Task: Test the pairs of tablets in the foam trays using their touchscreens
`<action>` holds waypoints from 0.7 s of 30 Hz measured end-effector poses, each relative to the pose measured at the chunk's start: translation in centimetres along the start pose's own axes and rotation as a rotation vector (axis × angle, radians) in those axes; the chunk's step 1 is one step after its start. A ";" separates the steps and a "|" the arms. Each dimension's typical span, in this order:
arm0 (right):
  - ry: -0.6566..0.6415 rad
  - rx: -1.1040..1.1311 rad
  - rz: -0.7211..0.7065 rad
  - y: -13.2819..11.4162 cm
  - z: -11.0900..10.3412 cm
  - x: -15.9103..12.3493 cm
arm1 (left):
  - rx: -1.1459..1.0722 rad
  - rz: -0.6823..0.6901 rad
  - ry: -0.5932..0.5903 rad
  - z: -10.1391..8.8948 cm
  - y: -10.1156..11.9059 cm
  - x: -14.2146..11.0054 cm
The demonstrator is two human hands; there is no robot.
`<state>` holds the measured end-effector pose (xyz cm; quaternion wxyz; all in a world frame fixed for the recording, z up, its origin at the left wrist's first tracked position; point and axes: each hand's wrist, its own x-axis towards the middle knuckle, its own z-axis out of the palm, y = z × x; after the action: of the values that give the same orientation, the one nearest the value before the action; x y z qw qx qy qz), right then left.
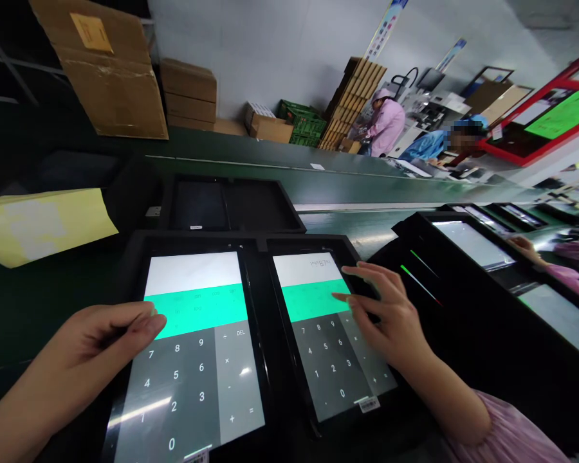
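Directly below the head camera, two tablets in black frames lie side by side on a green counter (pixel 367 231), both showing a calculator with a white display, a bright green band and grey number keys. The person's left hand (pixel 94 347) sits over the lower left corner of the left tablet (pixel 193 386), its fingers (pixel 145 321) bunched narrowly together at the edge of the green band; whether they pinch anything is impossible to tell. The right hand (pixel 386 315) spreads wide over the right tablet (pixel 328 379), its fingers (pixel 352 283) reaching across the green band and display, though contact with the glass cannot be confirmed. A pink sleeve (pixel 506 431) shows at the right forearm. Small digits appear in the right tablet's display, and a barcode label (pixel 369 404) sits on its lower edge. Beyond them lie a dark tablet in a black frame (pixel 231 206) and a yellow sheet (pixel 38 225). To the right, more framed tablets (pixel 473 244) sit near a co-worker's hand (pixel 525 247). Farther off, a worker in a pink smock (pixel 386 122) stands by green crates (pixel 303 122), with cardboard boxes (pixel 188 90) stacked against the wall.
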<state>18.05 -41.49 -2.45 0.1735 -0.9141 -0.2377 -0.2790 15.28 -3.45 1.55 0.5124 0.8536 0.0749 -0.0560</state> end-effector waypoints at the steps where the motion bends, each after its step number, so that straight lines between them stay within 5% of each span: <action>1: -0.014 0.012 -0.021 -0.1 0.0 0.0 | -0.016 0.008 0.001 -0.1 0.0 0.0; 6: 0.089 0.028 -0.025 -1.9 -0.9 1.3 | -0.188 0.088 0.046 -0.4 -0.7 0.4; 11: 0.057 0.168 -0.136 -8.3 -1.2 4.5 | -0.195 0.197 0.220 -1.1 -1.2 0.6; 16: -0.117 0.227 -0.223 -13.3 3.4 6.2 | -0.062 0.247 0.425 -2.9 -1.5 0.3; 21: -0.226 0.181 -0.199 -13.7 6.5 5.7 | -0.029 0.195 0.437 -4.9 -1.8 0.3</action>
<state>17.71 -25.29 -1.64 0.1989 -0.8922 -0.3692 -0.1676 15.35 1.76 2.29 0.4992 0.8413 0.1019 0.1807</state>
